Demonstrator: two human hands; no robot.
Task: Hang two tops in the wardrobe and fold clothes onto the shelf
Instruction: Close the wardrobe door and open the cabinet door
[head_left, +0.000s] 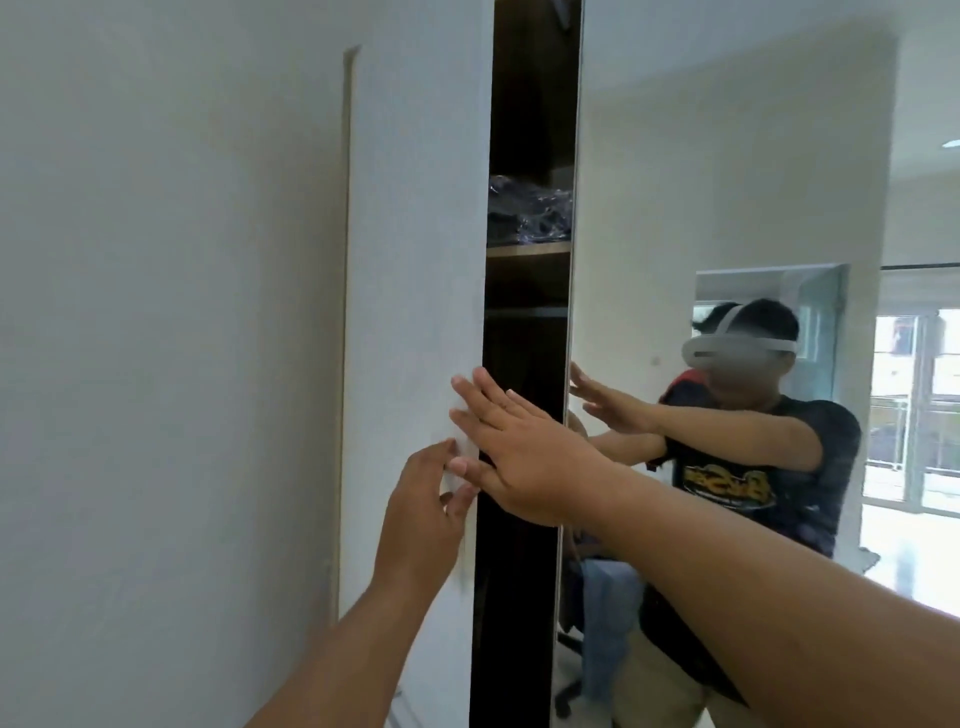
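Observation:
The wardrobe stands open by a narrow dark gap (522, 519) between a white door (415, 234) on the left and a mirrored door (675, 156) on the right. Inside, a wooden shelf (527, 249) carries dark folded clothes (530, 213) that look wrapped in clear plastic. My left hand (428, 499) grips the white door's right edge, thumb on the face and fingers curled at the rim. My right hand (511, 452) lies flat across the same edge and the gap, fingers straight. No tops or hangers are in view.
A plain wall (156, 312) runs along the left of the wardrobe. The mirror reflects me with a headset, a blue garment (610, 613) draped over a chair, and a bright window at the far right.

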